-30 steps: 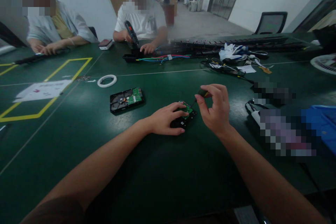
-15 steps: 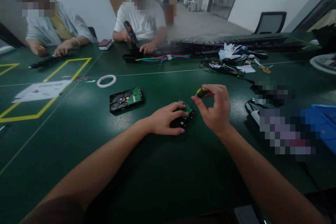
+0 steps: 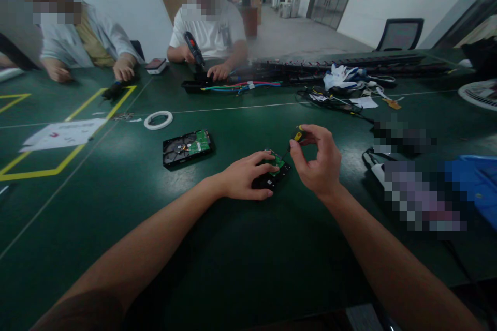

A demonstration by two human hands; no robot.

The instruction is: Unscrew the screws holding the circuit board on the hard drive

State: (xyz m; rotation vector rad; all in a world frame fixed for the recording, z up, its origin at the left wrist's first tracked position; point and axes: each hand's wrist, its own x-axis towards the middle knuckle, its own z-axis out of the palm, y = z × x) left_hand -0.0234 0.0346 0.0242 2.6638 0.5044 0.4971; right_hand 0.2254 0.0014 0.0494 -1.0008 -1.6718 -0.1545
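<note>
Beneath my left hand [image 3: 245,178] lies a hard drive [image 3: 284,169], its green circuit board facing up and partly covered by my fingers. The thumb is at the drive's near edge and the fingers reach across its top, holding it against the table. My right hand [image 3: 321,163] pinches the yellow and black handle of a small screwdriver [image 3: 297,135]. Its thin shaft slants down to the board's right side; whether the tip sits in a screw is too small to tell. Another hard drive [image 3: 186,149] lies to the left, also board side up.
A roll of white tape [image 3: 158,120] and papers [image 3: 60,134] lie leftward on the green table [image 3: 233,269]. Across it, one person holds a power drill [image 3: 194,49] near coloured wires [image 3: 243,87]; another holds a dark tool [image 3: 112,91]. Cables [image 3: 330,99] and a blue bin [image 3: 477,181] are at right.
The screwdriver's handle has turned a little in my right fingers and the thumb has shifted slightly right. My left hand stays put. The person at far left has swung the dark tool rightward.
</note>
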